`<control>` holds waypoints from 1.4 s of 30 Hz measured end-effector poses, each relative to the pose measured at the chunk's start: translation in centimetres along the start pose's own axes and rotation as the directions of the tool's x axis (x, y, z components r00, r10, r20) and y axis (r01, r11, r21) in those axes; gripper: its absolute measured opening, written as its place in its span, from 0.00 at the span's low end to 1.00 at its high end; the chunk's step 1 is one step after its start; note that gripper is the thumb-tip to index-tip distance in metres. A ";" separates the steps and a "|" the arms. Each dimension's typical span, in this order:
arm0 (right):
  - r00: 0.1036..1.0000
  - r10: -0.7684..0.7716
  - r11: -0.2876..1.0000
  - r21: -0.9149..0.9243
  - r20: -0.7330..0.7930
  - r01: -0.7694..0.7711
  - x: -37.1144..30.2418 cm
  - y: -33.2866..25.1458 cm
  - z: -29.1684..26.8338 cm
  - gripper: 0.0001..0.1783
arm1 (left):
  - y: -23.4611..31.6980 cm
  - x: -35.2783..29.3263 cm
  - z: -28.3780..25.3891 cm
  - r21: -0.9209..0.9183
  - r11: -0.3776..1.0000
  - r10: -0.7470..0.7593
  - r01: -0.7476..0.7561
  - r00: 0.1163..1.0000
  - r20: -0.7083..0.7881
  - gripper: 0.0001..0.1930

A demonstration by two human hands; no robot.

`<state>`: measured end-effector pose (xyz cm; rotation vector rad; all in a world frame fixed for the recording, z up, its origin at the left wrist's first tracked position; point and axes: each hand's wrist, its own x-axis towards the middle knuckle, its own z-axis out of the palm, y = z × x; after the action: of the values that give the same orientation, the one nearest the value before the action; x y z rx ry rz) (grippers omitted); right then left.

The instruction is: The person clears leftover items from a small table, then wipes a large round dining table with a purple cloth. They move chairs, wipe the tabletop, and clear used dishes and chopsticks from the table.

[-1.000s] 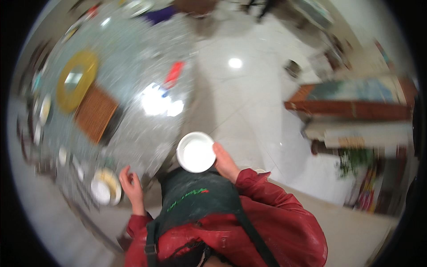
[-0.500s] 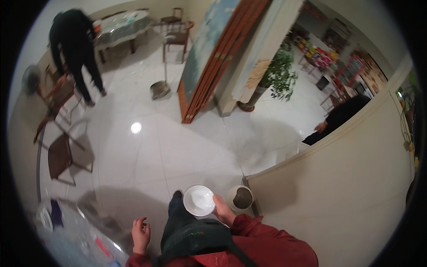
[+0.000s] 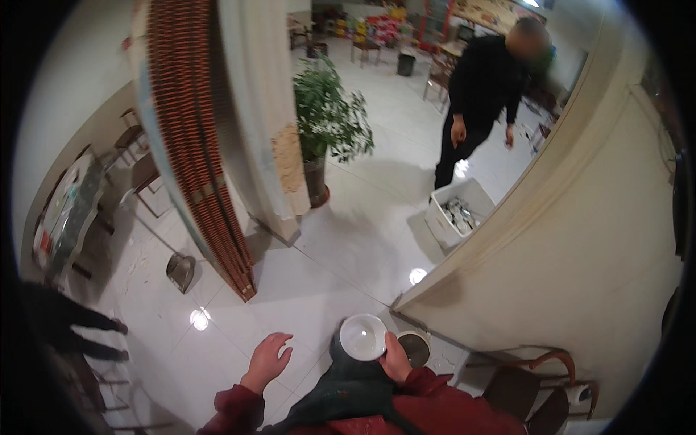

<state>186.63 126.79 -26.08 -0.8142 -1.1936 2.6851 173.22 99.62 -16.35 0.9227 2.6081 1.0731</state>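
Note:
A white round bowl [image 3: 363, 328], its inside facing up with nothing visible in it, is held in front of my body. My right hand [image 3: 396, 361] grips its right side by the rim. My left hand [image 3: 267, 362] hangs in the air to the left of the bowl, fingers stretched out and thumb apart, touching nothing. Just beyond my right hand, partly hidden by it, a round bin [image 3: 418, 349] with a dark opening stands on the floor.
A white tub [image 3: 441, 227] of small items stands ahead right, with a person in black [image 3: 482, 90] behind it. A potted plant [image 3: 326, 116], folding partition [image 3: 192, 138] and long-handled dustpan [image 3: 180, 272] stand ahead. Chairs [image 3: 512, 388] sit beside the right wall [image 3: 573, 283].
My view has swung right, bringing the tub and the standing person into sight. My left hand has risen and its fingers have straightened. The bowl stays in my right hand.

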 end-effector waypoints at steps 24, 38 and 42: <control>0.800 -0.299 0.933 0.019 -0.520 0.360 52.0 -39.1 -2.8 0.27 | 4.4 81.2 9.1 -0.233 0.910 0.398 -0.344 0.881 0.256 0.15; 0.852 -0.241 0.970 -0.088 -0.464 0.226 81.1 -59.9 -3.2 0.23 | 5.6 118.2 10.8 -0.380 0.902 0.250 -0.204 0.965 0.075 0.18; 0.947 -0.188 0.970 -0.200 -0.262 0.138 91.7 -68.3 -0.7 0.22 | 2.8 127.8 10.2 -0.358 0.928 0.085 -0.103 0.994 -0.067 0.16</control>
<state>100.01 200.98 -17.54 -1.0276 -1.3765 2.2637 77.05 184.39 -12.72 0.9469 2.3031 1.5533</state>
